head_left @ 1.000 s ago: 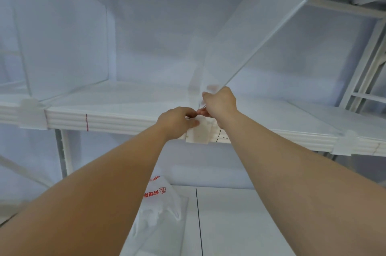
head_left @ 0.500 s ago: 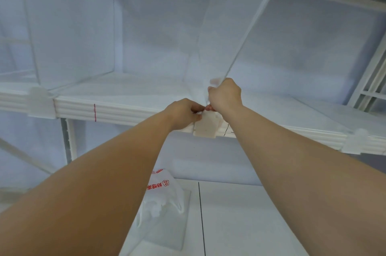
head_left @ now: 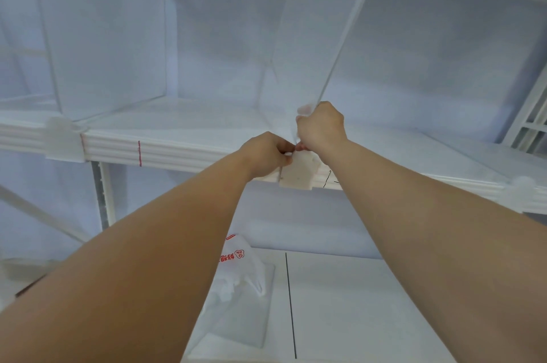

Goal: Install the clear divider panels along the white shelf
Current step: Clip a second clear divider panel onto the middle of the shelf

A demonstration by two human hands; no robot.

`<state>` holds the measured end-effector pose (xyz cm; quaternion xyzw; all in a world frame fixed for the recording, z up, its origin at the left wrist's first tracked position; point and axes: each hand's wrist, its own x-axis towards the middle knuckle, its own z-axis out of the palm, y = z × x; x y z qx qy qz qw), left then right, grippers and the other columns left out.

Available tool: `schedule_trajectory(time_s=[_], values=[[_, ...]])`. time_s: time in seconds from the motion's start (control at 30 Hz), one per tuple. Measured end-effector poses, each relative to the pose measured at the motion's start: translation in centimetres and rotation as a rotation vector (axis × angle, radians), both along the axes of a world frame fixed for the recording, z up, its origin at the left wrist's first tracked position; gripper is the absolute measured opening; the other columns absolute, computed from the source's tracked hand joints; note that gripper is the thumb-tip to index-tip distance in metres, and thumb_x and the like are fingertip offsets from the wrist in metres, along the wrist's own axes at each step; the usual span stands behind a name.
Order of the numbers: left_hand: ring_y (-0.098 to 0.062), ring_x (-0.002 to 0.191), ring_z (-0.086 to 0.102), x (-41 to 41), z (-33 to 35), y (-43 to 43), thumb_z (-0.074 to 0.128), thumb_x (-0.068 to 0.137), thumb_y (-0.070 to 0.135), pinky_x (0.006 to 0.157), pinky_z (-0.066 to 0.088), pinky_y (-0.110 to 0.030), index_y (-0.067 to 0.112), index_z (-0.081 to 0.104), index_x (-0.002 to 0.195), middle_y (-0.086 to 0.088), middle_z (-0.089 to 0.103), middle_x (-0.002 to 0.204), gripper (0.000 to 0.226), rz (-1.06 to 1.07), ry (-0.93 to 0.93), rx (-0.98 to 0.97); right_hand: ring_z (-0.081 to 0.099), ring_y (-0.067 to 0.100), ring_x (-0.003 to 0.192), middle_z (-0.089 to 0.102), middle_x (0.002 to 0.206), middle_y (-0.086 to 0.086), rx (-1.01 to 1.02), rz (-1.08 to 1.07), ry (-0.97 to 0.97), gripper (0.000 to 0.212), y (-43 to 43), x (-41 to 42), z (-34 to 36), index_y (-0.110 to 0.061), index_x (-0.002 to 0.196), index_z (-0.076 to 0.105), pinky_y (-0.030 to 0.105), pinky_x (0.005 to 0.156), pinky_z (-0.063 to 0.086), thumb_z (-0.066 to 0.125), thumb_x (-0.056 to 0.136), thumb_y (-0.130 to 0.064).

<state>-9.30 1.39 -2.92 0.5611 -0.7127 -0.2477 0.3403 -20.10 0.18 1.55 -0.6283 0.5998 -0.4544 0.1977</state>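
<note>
A clear divider panel [head_left: 313, 37] rises steeply from the front of the white shelf [head_left: 183, 131], its top out of frame. My right hand [head_left: 321, 125] is shut on the panel's lower front corner. My left hand [head_left: 268, 154] is closed right beside it, pinching at the top of a white clip [head_left: 299, 173] that sits on the shelf's front edge. Fingertips of both hands touch above the clip. Another clear panel [head_left: 103, 37] stands upright on the shelf at the left, held by a clip [head_left: 63, 142].
A third clip [head_left: 522, 194] sits on the shelf edge at the right. A red mark [head_left: 139, 153] and black marks [head_left: 328, 177] are drawn on the edge. Below lie a white plastic bag with red print [head_left: 239, 268] and a flat clear panel [head_left: 236, 312]. A frame upright [head_left: 105, 194] stands below left.
The panel has swung from a rightward lean to a much steeper, nearly upright angle. Both hands stayed at the clip, shifting only slightly with the camera.
</note>
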Motion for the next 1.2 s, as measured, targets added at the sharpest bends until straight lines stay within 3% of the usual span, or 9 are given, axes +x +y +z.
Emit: schedule_trajectory(time_s=[0.1, 0.17, 0.23, 0.37, 0.57, 0.73, 1.0, 1.1, 1.2], values=[[-0.017, 0.117, 0.056, 0.1, 0.1, -0.2, 0.057, 0.091, 0.011, 0.097, 0.04, -0.028, 0.025, 0.051, 0.136, 0.001, 0.063, 0.126, 0.048, -0.019, 0.063, 0.023, 0.062, 0.026, 0.052, 0.06, 0.119, 0.016, -0.014, -0.001, 0.005, 0.032, -0.1, -0.3, 0.2, -0.01, 0.123, 0.054, 0.035, 0.072, 0.059, 0.043, 0.094, -0.008], [-0.018, 0.115, 0.056, 0.3, 0.2, -0.2, 0.057, 0.092, 0.013, 0.093, 0.04, -0.026, 0.034, 0.025, 0.148, 0.001, 0.062, 0.126, 0.068, -0.035, 0.124, 0.052, 0.063, 0.023, 0.051, 0.06, 0.117, 0.015, 0.002, -0.007, 0.014, 0.033, -0.3, -0.7, 0.3, -0.011, 0.125, 0.053, 0.038, 0.076, 0.059, 0.042, 0.094, -0.01], [-0.017, 0.112, 0.055, 0.5, 0.4, -0.1, 0.053, 0.094, 0.012, 0.09, 0.038, -0.024, 0.039, 0.015, 0.149, 0.0, 0.061, 0.128, 0.073, -0.062, 0.119, 0.072, 0.064, 0.024, 0.052, 0.061, 0.116, 0.016, 0.029, -0.01, 0.03, 0.033, -0.4, -1.1, 0.4, -0.01, 0.124, 0.053, 0.039, 0.076, 0.059, 0.042, 0.093, -0.01], [-0.011, 0.112, 0.05, 0.4, 0.5, 0.1, 0.045, 0.096, 0.003, 0.089, 0.033, -0.021, 0.032, 0.035, 0.145, -0.003, 0.052, 0.14, 0.058, -0.111, 0.036, 0.08, 0.066, 0.027, 0.052, 0.068, 0.103, 0.022, 0.08, 0.002, 0.061, 0.032, -0.5, -1.6, 0.8, -0.005, 0.119, 0.056, 0.03, 0.057, 0.053, 0.041, 0.09, -0.004], [-0.014, 0.127, 0.047, 0.6, 0.1, -0.2, 0.045, 0.094, 0.003, 0.092, 0.033, -0.02, 0.034, 0.036, 0.145, 0.001, 0.051, 0.14, 0.06, -0.106, -0.013, 0.052, 0.061, 0.024, 0.043, 0.071, 0.087, 0.028, 0.109, 0.004, 0.014, 0.027, -0.4, -1.4, 1.0, 0.0, 0.102, 0.061, 0.023, 0.046, 0.046, 0.038, 0.086, 0.001], [-0.013, 0.131, 0.045, 0.2, -0.5, -0.7, 0.05, 0.092, 0.01, 0.11, 0.035, -0.03, 0.039, 0.031, 0.145, 0.009, 0.05, 0.142, 0.063, -0.047, -0.157, 0.0, 0.062, 0.025, 0.046, 0.065, 0.067, 0.022, 0.109, -0.004, -0.015, 0.025, -0.7, -1.4, 0.7, 0.003, 0.098, 0.059, 0.023, 0.046, 0.048, 0.038, 0.085, 0.002], [-0.014, 0.132, 0.046, -0.1, -0.8, -0.5, 0.042, 0.098, 0.032, 0.108, 0.035, -0.032, 0.045, 0.026, 0.145, 0.011, 0.051, 0.141, 0.052, 0.019, -0.337, -0.148, 0.06, 0.029, 0.063, 0.06, 0.058, 0.015, 0.153, -0.002, 0.007, 0.027, -1.2, -1.3, 0.5, 0.005, 0.1, 0.057, 0.03, 0.061, 0.048, 0.037, 0.083, 0.005], [-0.018, 0.131, 0.047, -0.3, -1.1, -1.0, 0.039, 0.099, 0.036, 0.107, 0.036, -0.035, 0.046, 0.025, 0.145, 0.009, 0.05, 0.141, 0.05, 0.04, -0.393, -0.18, 0.056, 0.027, 0.057, 0.056, 0.057, 0.015, 0.202, 0.005, -0.043, 0.014, -1.0, -1.7, 0.6, 0.001, 0.084, 0.05, 0.026, 0.052, 0.043, 0.037, 0.086, 0.005], [-0.019, 0.13, 0.047, -0.2, -1.4, -1.2, 0.038, 0.099, 0.036, 0.107, 0.035, -0.036, 0.046, 0.025, 0.145, 0.006, 0.05, 0.14, 0.049, 0.054, -0.407, -0.193, 0.053, 0.02, 0.048, 0.049, 0.058, 0.014, 0.261, 0.06, -0.17, 0.021, -0.7, -2.2, 0.7, -0.004, 0.073, 0.042, 0.022, 0.047, 0.04, 0.036, 0.091, 0.005]])
